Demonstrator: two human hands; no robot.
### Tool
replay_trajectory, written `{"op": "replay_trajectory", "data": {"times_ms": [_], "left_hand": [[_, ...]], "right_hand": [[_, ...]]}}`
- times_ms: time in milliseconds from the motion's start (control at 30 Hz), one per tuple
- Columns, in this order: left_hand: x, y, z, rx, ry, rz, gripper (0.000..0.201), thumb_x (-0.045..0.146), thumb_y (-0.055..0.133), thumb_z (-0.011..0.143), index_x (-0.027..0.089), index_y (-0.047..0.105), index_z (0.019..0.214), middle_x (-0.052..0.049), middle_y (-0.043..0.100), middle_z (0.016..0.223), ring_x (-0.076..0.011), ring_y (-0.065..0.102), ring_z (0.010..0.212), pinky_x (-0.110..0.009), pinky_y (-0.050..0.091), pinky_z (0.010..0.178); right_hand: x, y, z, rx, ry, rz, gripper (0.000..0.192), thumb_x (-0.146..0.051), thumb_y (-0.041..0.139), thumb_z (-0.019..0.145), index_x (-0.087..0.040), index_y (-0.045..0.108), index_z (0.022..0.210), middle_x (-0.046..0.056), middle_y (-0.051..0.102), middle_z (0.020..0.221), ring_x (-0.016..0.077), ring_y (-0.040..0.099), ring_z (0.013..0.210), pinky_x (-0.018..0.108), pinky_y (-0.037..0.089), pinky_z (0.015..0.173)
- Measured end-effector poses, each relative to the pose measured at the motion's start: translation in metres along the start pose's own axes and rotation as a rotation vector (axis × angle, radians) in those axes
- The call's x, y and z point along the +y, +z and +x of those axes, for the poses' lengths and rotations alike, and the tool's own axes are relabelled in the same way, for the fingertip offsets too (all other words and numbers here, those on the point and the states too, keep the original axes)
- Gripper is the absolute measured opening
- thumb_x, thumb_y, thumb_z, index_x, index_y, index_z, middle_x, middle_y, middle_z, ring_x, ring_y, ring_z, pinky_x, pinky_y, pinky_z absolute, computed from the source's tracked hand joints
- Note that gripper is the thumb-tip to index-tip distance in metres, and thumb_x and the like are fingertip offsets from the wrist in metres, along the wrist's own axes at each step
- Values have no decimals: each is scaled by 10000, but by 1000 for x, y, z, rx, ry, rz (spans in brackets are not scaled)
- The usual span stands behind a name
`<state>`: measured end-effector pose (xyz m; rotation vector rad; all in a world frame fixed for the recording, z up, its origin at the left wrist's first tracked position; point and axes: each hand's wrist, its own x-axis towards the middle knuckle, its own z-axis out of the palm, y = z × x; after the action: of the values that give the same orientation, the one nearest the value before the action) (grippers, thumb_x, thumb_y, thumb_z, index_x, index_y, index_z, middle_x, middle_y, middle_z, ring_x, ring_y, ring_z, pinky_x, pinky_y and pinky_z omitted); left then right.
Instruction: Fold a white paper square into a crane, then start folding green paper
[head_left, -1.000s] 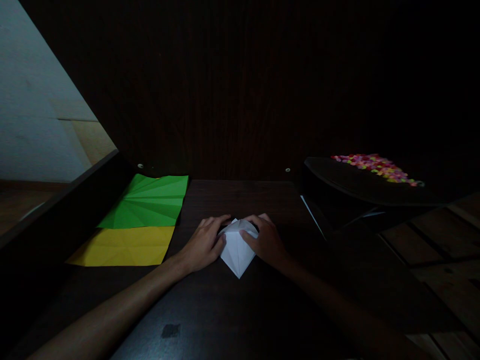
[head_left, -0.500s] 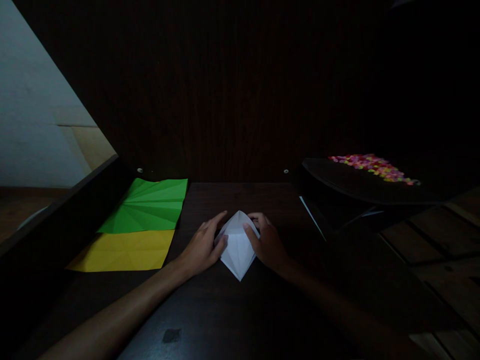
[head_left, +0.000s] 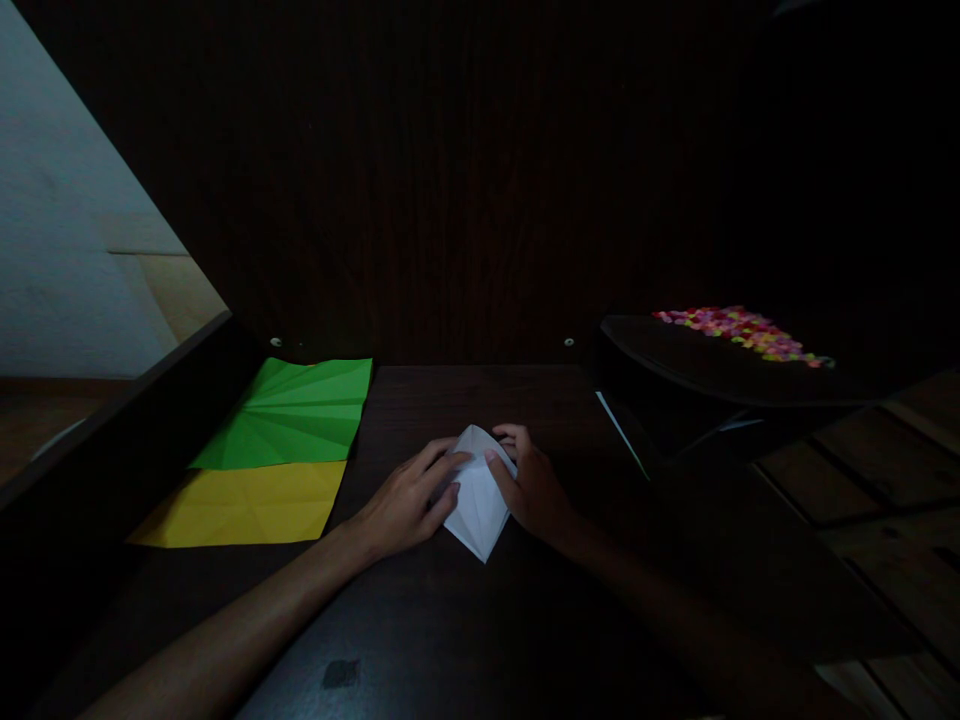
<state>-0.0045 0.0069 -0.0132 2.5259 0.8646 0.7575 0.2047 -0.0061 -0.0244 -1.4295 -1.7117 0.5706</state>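
Observation:
A white paper [head_left: 481,512] folded into a kite shape lies on the dark tabletop, its sharp point toward me. My left hand [head_left: 411,500] is at its left side, fingers stretched out and apart. The index finger rests across the upper part of the paper and the thumb touches the left edge. On the other side, my right hand [head_left: 534,492] grips the right edge, thumb on top and the fingers curled behind it. Both hands partly cover the paper's sides.
To the left lie a creased green sheet [head_left: 300,415] and a yellow sheet [head_left: 247,505], partly overlapped. A thin pale strip [head_left: 622,434] lies to the right, near a dark fan-shaped object [head_left: 675,365] with colourful small pieces [head_left: 750,335]. A dark panel [head_left: 435,200] rises behind.
My left hand's fingers have come inward over the paper's upper part. The paper has tilted slightly, its near point a little further right. My right hand keeps its grip.

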Motion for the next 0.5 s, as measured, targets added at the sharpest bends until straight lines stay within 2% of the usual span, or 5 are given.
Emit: {"op": "replay_trajectory", "data": {"times_ms": [133, 233, 333, 500], "left_hand": [[-1, 0, 0, -27, -40, -31, 454, 219, 492, 933, 218, 421, 1381, -125, 475, 1356, -253, 529, 1217, -409, 472, 1037], [-1, 0, 0, -25, -56, -65, 454, 224, 499, 931, 214, 425, 1379, -122, 480, 1354, -252, 524, 1221, -410, 464, 1041], [-1, -2, 1, -20, -79, -99, 453, 230, 510, 927, 211, 430, 1373, -119, 483, 1349, -252, 525, 1216, -410, 457, 1043], [1, -5, 2, -40, -100, -149, 460, 221, 512, 928, 214, 419, 1379, -109, 463, 1353, -235, 509, 1227, -385, 433, 1060]], "right_hand": [[3, -1, -3, -9, -35, 14, 372, -285, 520, 894, -194, 419, 1241, 151, 627, 1172, 256, 655, 1044, 433, 515, 904], [5, -6, -4, 0, -181, 8, 405, -249, 527, 885, -213, 400, 1268, 141, 601, 1207, 250, 632, 1071, 438, 508, 914], [5, -13, -4, -60, -315, -35, 351, -219, 537, 881, -220, 459, 1224, 125, 574, 1202, 247, 590, 1105, 442, 490, 936], [4, -19, -3, -169, -360, -91, 175, -193, 558, 874, -215, 649, 1022, 100, 521, 1197, 227, 577, 1064, 411, 495, 908]]}}
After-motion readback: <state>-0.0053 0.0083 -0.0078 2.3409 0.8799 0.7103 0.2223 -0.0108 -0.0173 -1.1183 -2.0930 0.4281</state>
